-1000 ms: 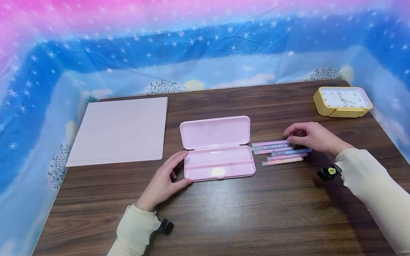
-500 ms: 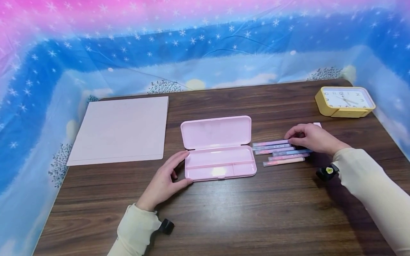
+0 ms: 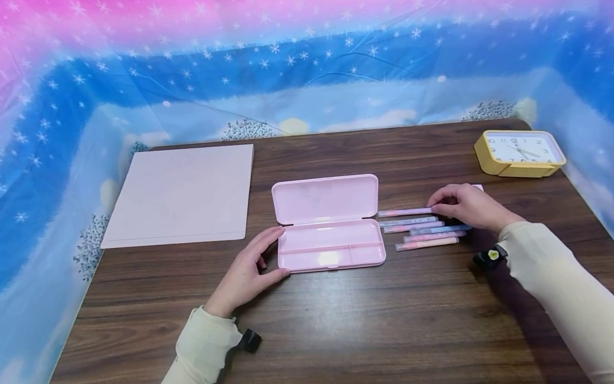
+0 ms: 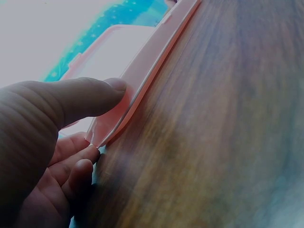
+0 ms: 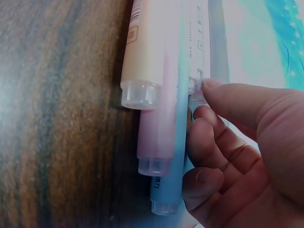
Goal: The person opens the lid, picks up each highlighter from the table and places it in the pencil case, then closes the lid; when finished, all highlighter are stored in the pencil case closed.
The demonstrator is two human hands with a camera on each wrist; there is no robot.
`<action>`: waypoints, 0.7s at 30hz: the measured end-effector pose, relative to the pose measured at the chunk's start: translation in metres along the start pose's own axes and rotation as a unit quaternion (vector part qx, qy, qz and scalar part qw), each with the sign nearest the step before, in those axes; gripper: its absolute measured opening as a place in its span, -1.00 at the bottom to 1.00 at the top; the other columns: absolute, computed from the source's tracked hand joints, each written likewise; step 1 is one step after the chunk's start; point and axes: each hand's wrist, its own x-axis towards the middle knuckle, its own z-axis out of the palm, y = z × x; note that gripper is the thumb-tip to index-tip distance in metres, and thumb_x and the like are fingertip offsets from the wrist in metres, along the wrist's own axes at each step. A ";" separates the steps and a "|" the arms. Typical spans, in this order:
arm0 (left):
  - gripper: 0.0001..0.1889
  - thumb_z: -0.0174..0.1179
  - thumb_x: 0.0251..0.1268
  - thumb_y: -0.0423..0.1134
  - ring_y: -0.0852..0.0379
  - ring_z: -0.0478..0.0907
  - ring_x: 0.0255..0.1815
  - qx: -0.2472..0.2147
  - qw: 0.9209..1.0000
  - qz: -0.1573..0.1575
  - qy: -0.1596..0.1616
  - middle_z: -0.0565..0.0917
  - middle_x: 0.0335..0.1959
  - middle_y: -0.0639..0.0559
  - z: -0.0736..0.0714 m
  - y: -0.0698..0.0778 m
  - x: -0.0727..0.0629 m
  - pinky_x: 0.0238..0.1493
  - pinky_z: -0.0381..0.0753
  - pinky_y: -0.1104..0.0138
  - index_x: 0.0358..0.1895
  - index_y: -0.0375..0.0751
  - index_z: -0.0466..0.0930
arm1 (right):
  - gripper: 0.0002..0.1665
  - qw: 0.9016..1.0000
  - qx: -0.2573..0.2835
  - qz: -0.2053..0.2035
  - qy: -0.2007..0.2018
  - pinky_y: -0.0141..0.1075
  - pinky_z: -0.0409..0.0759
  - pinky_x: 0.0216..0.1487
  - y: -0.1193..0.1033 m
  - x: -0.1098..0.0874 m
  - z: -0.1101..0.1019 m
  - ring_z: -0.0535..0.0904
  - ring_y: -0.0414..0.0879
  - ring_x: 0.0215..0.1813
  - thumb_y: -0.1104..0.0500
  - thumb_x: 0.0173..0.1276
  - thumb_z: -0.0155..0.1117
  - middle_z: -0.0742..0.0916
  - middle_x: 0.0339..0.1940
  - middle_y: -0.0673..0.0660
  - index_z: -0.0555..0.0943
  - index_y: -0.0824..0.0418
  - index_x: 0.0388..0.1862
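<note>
A pink pencil case [image 3: 331,233] lies with its lid [image 3: 326,200] raised and its divided tray bare. My left hand [image 3: 247,272] holds its left end, thumb on the front wall and fingers around the corner, as the left wrist view shows. To the right of the case, my right hand [image 3: 467,207] pinches the end of a lilac marker [image 3: 405,212] between thumb and fingers. Several pastel markers lie just in front of it, among them a blue marker [image 5: 166,187], a pink marker [image 5: 156,137] and a cream marker [image 5: 142,57].
A pale pink flat board or folder [image 3: 179,197] lies at the back left of the wooden table [image 3: 336,330]. At the back right stands a yellow clock [image 3: 520,154]. A small whitish piece [image 3: 478,187] peeks out behind my right hand. A patterned cloth [image 3: 288,69] surrounds the table.
My right hand has closed on the lilac marker and shifted it slightly back, opening a gap between it and the other markers. My left hand stays on the pencil case.
</note>
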 end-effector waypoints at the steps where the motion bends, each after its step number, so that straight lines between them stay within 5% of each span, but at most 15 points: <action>1: -0.20 0.46 0.12 -0.17 0.13 0.45 0.05 0.000 1.000 0.001 0.001 0.32 0.48 0.03 0.000 0.000 0.000 -0.22 0.51 0.40 0.46 0.03 0.31 | -0.82 1.000 0.000 0.000 0.002 -0.27 0.47 -0.19 0.000 0.000 0.000 0.51 -0.06 -0.22 0.10 0.44 0.25 0.73 -0.15 0.11 0.69 0.11 -0.08; 13: -0.21 0.46 0.12 -0.17 0.11 0.45 0.09 -0.001 1.000 0.006 0.001 0.33 0.47 0.00 0.001 0.000 0.000 -0.22 0.51 0.40 0.46 0.00 0.32 | -0.81 1.000 0.003 -0.009 0.007 -0.22 0.47 -0.13 -0.001 0.002 0.003 0.52 -0.07 -0.19 0.13 0.40 0.30 0.73 -0.13 0.12 0.68 0.15 -0.06; 21: -0.20 0.46 0.12 -0.18 0.11 0.46 0.05 -0.001 1.000 0.001 0.001 0.32 0.48 0.00 0.000 0.000 0.000 -0.22 0.51 0.40 0.46 0.01 0.31 | -0.76 1.000 0.016 -0.005 0.021 -0.32 0.44 -0.27 0.002 -0.004 -0.005 0.49 -0.13 -0.30 -0.02 0.42 0.27 0.72 -0.23 0.06 0.69 0.07 -0.07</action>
